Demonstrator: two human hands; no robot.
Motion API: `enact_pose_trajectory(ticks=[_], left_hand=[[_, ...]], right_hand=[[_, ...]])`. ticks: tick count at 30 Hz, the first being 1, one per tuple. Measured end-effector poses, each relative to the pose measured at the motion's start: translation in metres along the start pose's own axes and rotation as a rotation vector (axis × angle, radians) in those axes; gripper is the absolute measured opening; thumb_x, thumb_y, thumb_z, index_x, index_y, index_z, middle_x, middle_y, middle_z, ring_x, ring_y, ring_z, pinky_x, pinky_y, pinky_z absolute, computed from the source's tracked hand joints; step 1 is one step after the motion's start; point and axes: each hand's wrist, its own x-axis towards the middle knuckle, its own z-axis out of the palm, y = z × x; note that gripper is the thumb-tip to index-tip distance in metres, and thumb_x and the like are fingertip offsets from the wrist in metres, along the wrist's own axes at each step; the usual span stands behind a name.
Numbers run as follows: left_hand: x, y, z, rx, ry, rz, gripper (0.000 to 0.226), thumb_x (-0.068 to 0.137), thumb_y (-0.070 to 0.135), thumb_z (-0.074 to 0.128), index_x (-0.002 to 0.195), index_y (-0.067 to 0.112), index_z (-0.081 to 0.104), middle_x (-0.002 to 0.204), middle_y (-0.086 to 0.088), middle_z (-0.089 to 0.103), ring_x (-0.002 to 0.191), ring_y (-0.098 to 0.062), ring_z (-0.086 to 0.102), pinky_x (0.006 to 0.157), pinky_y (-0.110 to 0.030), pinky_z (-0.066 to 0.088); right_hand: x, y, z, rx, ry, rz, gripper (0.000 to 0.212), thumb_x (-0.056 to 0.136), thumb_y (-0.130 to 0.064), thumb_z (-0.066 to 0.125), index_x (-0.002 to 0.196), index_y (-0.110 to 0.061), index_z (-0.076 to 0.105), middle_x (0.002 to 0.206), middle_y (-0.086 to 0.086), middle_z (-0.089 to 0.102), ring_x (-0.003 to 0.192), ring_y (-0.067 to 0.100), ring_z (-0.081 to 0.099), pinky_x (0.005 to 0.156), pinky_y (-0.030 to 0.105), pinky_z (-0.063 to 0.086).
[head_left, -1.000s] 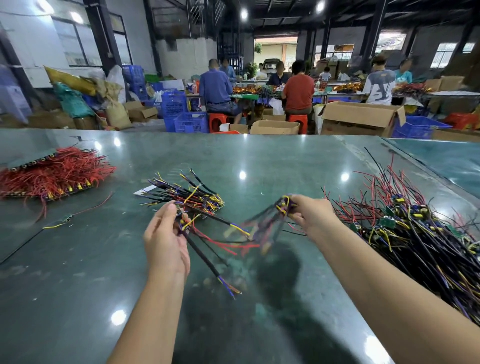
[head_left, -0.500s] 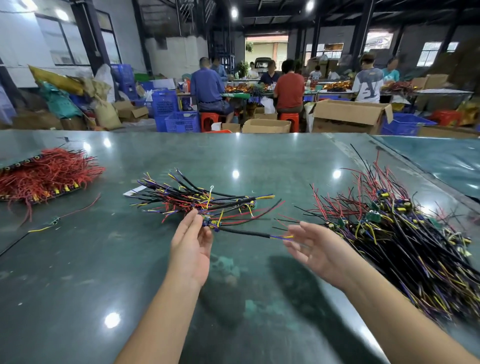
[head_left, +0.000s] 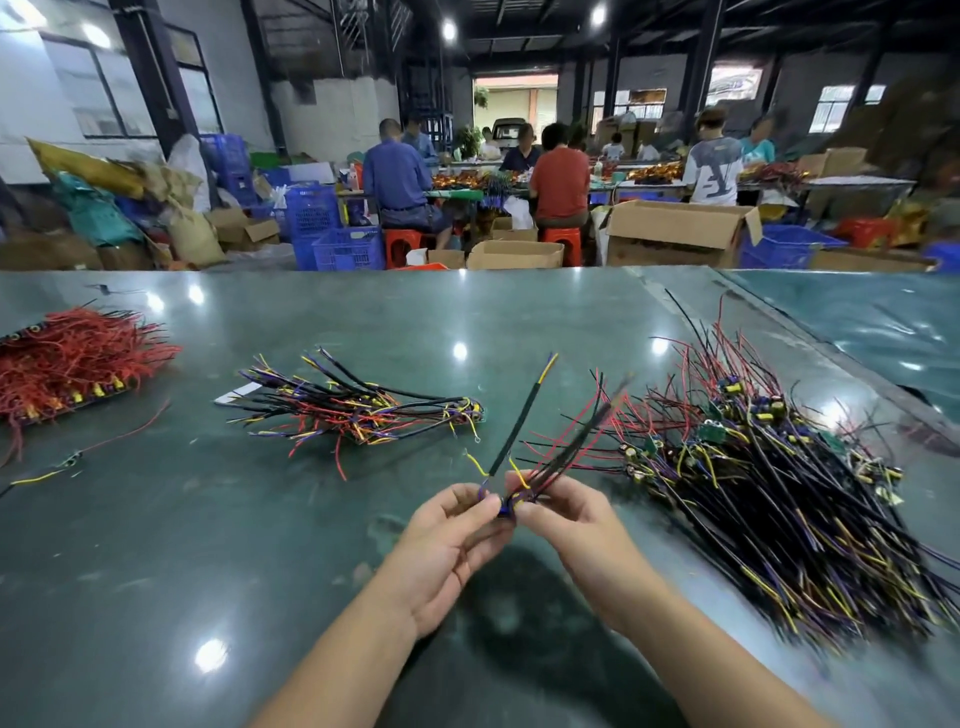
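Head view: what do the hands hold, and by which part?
Both the left hand and right hand pinch one wire harness at its lower blue end.

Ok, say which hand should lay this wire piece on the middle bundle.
Left, probably: left hand and right hand both pinch the wire piece, but the middle bundle lies to the left.

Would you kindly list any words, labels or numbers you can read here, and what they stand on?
No text here reads clearly.
Large dark print on the grey T-shirt: too blurred to read.
Markings on circuit boards in the right wire pile: too small.
White slip under the middle bundle: nothing legible.
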Motion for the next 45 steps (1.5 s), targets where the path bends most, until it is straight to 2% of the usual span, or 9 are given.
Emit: enact_pose_trajectory(ticks=[6, 18, 24, 29, 31, 34, 38, 42, 45], left_hand=[[0.001, -0.004, 0.0, 0.133, 0.048, 0.057, 0.031, 0.065, 0.0, 0.072, 0.096, -0.002, 0.065, 0.088, -0.014, 0.072, 0.075, -0.018, 0.07, 0.067, -0.023, 0.057], [-0.003, 0.012, -0.005, 0.055, -0.131, -0.014, 0.015, 0.066, 0.001, 0.067, 0.077, 0.004, 0.076, 0.078, -0.012, 0.072, 0.068, -0.015, 0.07, 0.063, -0.021, 0.056], [0.017, 0.024, -0.021, -0.067, 0.25, 0.282, 0.01, 0.082, -0.004, 0.062, 0.087, 0.003, 0.065, 0.085, -0.009, 0.069, 0.067, -0.011, 0.069, 0.064, -0.018, 0.056], [0.022, 0.03, -0.045, 0.941, 0.712, 0.378, 0.048, 0.083, 0.026, 0.071, 0.119, 0.004, 0.047, 0.126, -0.009, 0.055, 0.123, -0.028, 0.047, 0.094, -0.032, 0.039], [0.018, 0.029, -0.044, 1.216, 0.814, 0.503, 0.065, 0.082, 0.022, 0.07, 0.136, -0.001, 0.04, 0.143, -0.02, 0.039, 0.132, -0.037, 0.032, 0.108, -0.04, 0.028], [0.009, 0.025, -0.028, 1.06, 0.487, 0.778, 0.03, 0.083, 0.005, 0.067, 0.111, 0.015, 0.066, 0.115, -0.003, 0.065, 0.107, -0.02, 0.057, 0.093, -0.036, 0.043], [-0.005, 0.006, 0.003, 0.705, -0.054, 0.426, 0.02, 0.084, 0.003, 0.067, 0.082, 0.022, 0.073, 0.079, 0.006, 0.072, 0.074, -0.003, 0.062, 0.067, -0.018, 0.049], [-0.001, -0.008, 0.009, 0.687, -0.057, 0.378, 0.025, 0.077, -0.005, 0.071, 0.069, 0.019, 0.071, 0.065, 0.006, 0.068, 0.062, -0.001, 0.059, 0.065, -0.016, 0.046], [0.0, -0.007, 0.005, 0.761, 0.002, 0.425, 0.025, 0.078, -0.004, 0.07, 0.073, 0.02, 0.074, 0.069, 0.005, 0.071, 0.065, -0.002, 0.061, 0.066, -0.017, 0.047]], right_hand=[[-0.001, 0.005, -0.005, -0.095, 0.078, 0.013, 0.011, 0.085, -0.005, 0.066, 0.082, -0.015, 0.069, 0.067, -0.003, 0.068, 0.067, 0.005, 0.061, 0.069, 0.017, 0.05], [-0.004, -0.008, -0.016, 0.353, -0.14, 0.046, 0.013, 0.075, -0.008, 0.061, 0.085, -0.001, 0.067, 0.074, 0.006, 0.068, 0.071, 0.011, 0.065, 0.072, 0.022, 0.054], [-0.006, -0.007, -0.023, 0.229, -0.079, 0.094, 0.021, 0.092, 0.002, 0.049, 0.107, -0.004, 0.063, 0.069, 0.004, 0.057, 0.058, 0.012, 0.048, 0.061, 0.02, 0.042], [0.001, -0.004, -0.022, 0.109, -0.063, 0.149, 0.039, 0.075, -0.008, 0.052, 0.112, -0.018, 0.059, 0.06, -0.003, 0.048, 0.051, 0.01, 0.037, 0.055, 0.023, 0.031], [0.003, -0.002, -0.022, 0.062, -0.056, 0.167, 0.051, 0.062, -0.013, 0.043, 0.11, -0.023, 0.058, 0.057, -0.004, 0.044, 0.048, 0.01, 0.034, 0.053, 0.024, 0.028], [0.001, 0.002, -0.022, -0.041, -0.092, 0.145, 0.051, 0.058, -0.021, 0.047, 0.107, -0.033, 0.054, 0.063, -0.002, 0.046, 0.053, 0.011, 0.035, 0.057, 0.026, 0.029], [-0.006, 0.004, -0.02, -0.307, -0.192, 0.11, 0.035, 0.065, -0.031, 0.051, 0.096, -0.037, 0.036, 0.074, -0.004, 0.049, 0.062, 0.008, 0.04, 0.061, 0.026, 0.035], [-0.011, 0.003, -0.014, -0.346, -0.272, 0.07, 0.029, 0.075, -0.027, 0.046, 0.099, -0.03, 0.029, 0.072, -0.006, 0.045, 0.065, 0.013, 0.037, 0.061, 0.03, 0.034], [-0.014, 0.003, -0.012, -0.378, -0.168, 0.005, 0.015, 0.087, -0.039, 0.051, 0.1, -0.032, 0.046, 0.08, -0.005, 0.061, 0.071, 0.004, 0.054, 0.068, 0.018, 0.043]])
